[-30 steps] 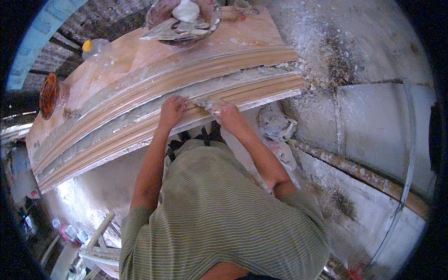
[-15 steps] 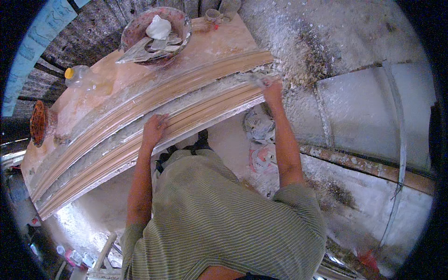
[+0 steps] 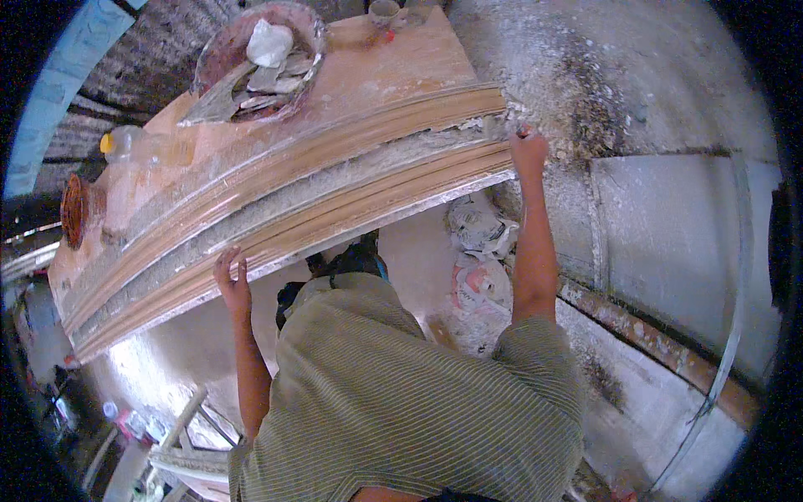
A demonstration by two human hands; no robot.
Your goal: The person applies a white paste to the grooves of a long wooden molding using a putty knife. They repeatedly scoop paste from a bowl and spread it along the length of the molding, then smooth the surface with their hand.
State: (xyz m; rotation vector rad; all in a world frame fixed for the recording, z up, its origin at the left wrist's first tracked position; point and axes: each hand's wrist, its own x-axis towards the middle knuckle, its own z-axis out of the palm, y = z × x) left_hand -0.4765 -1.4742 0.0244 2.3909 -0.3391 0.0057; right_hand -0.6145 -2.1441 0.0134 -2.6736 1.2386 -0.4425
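Two long tan moulded strips lie side by side across the table, a grey, crusted channel between them. My left hand (image 3: 232, 280) rests at the front edge of the near strip (image 3: 335, 201), its fingers apart and nothing gripped. Just beyond the right end of that strip is my right hand (image 3: 529, 155), its fingers curled closed. Whatever it may hold is hidden or too small to name. The far strip (image 3: 360, 130) runs behind, toward the middle of the tabletop.
A stained basin (image 3: 209, 63) holding a white lump (image 3: 269, 43) and grey scrapings stands at the back. A yellow-capped bottle (image 3: 150, 146), an orange-brown round object (image 3: 74, 211) and a cup (image 3: 384, 10) are on the table. Crumpled bags (image 3: 481, 289) lie on the floor below.
My left hand has slid left along the near strip to its front edge. My right hand has moved right, past the strip's end, and its fingers are now curled. The view has shifted slightly.
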